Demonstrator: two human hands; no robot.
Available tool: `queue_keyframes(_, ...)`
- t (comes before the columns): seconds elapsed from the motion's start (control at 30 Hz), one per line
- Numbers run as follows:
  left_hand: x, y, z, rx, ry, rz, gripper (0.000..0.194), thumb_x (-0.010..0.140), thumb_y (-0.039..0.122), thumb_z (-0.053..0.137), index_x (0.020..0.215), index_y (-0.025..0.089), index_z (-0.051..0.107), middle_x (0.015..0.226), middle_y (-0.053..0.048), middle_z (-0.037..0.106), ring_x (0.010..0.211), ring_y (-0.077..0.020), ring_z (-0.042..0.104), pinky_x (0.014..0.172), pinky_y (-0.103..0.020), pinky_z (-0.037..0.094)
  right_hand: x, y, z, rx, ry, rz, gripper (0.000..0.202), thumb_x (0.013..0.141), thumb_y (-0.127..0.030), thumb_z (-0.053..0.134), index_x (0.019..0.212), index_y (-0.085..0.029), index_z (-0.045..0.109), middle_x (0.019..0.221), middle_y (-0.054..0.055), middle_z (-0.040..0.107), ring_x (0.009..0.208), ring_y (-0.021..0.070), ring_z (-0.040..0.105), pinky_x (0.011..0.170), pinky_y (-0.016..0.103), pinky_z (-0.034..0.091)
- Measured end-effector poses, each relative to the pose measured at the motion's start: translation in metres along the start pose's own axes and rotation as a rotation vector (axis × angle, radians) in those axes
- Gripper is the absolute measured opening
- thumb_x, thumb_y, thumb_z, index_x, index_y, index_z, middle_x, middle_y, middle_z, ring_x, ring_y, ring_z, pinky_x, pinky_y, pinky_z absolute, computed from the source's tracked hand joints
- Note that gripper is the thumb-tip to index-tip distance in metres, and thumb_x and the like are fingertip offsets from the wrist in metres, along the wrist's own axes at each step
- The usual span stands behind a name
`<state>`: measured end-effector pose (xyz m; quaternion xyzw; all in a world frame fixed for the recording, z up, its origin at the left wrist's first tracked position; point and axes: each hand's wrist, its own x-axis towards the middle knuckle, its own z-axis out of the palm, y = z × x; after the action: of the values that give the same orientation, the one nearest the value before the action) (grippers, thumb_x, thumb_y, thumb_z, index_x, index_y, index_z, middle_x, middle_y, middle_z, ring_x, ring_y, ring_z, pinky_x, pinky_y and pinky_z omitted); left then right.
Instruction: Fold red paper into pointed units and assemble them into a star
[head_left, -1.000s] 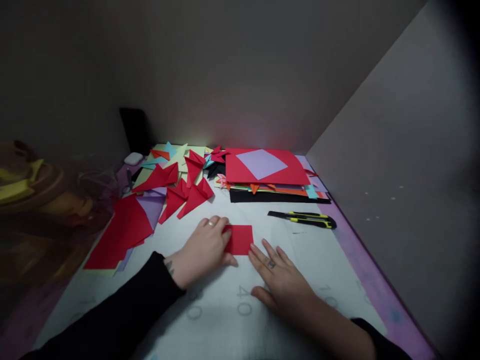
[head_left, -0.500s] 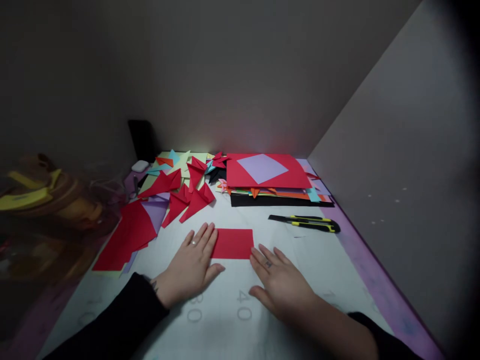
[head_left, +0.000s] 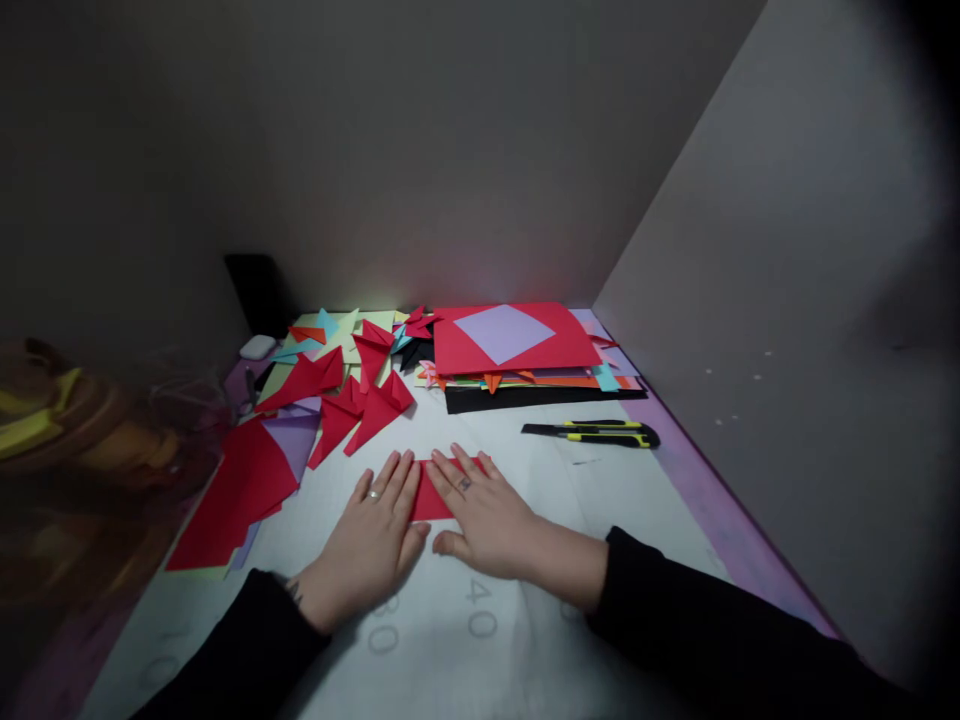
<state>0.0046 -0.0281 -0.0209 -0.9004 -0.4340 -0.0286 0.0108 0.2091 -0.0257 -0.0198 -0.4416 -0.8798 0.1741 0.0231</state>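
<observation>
A small red paper rectangle (head_left: 430, 497) lies flat on the white mat in front of me, partly hidden by my hands. My left hand (head_left: 375, 532) rests flat at its left end, fingers stretched out and touching the paper. Over the paper's right part, my right hand (head_left: 480, 515) lies with its palm down and its fingers extended. Whether the paper is folded I cannot tell. Behind my hands, several folded red paper pieces (head_left: 381, 410) sit at the left. A black and yellow utility knife (head_left: 600, 433) lies beyond my right hand.
At the back right is a stack of coloured paper with a red sheet (head_left: 450, 345) and a lilac square (head_left: 505, 333) on top. Loose red sheets (head_left: 232, 500) lie at the left. A black phone (head_left: 259, 293) leans on the wall near a white case (head_left: 257, 347). A brown object (head_left: 97, 430) is blurred.
My right hand has moved left from the paper's right edge onto the paper. My left hand stays at the left end. The whole view has shifted slightly.
</observation>
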Motion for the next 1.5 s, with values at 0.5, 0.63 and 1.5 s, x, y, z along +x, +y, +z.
queue_keyframes(0.5, 0.001, 0.003, -0.002, -0.051, 0.001, -0.053, 0.061, 0.092, 0.040, 0.038, 0.145, 0.012, 0.032, 0.152, -0.015, 0.028, 0.140, -0.0316, 0.026, 0.107, -0.051, 0.029, -0.045, 0.030, -0.004, 0.095, 0.202, 0.437, 0.068, 0.083, -0.047, 0.054, 0.138, -0.009, 0.039, 0.154, 0.016, 0.025, 0.144, 0.0301, 0.013, 0.114, 0.051, 0.015)
queue_keyframes(0.63, 0.000, 0.003, 0.000, -0.060, 0.017, -0.058, 0.061, 0.092, 0.039, 0.038, 0.146, 0.013, 0.030, 0.152, -0.015, 0.029, 0.140, -0.0315, 0.026, 0.107, -0.051, 0.030, -0.032, 0.029, -0.005, 0.270, 0.363, 0.421, 0.036, 0.074, -0.032, 0.065, 0.106, -0.019, 0.055, 0.142, 0.013, 0.045, 0.138, 0.0298, 0.029, 0.111, 0.052, 0.021)
queue_keyframes(1.5, 0.004, -0.007, -0.016, -0.947, 0.301, -0.482, 0.064, 0.084, 0.034, 0.056, 0.140, 0.019, 0.029, 0.109, -0.010, 0.060, 0.087, -0.0201, 0.064, 0.076, -0.034, 0.051, -0.026, 0.026, -0.013, 0.844, 0.626, 0.405, 0.020, 0.082, -0.032, 0.053, 0.087, -0.020, 0.069, 0.084, 0.005, 0.071, 0.079, 0.0205, 0.065, 0.071, 0.032, 0.052)
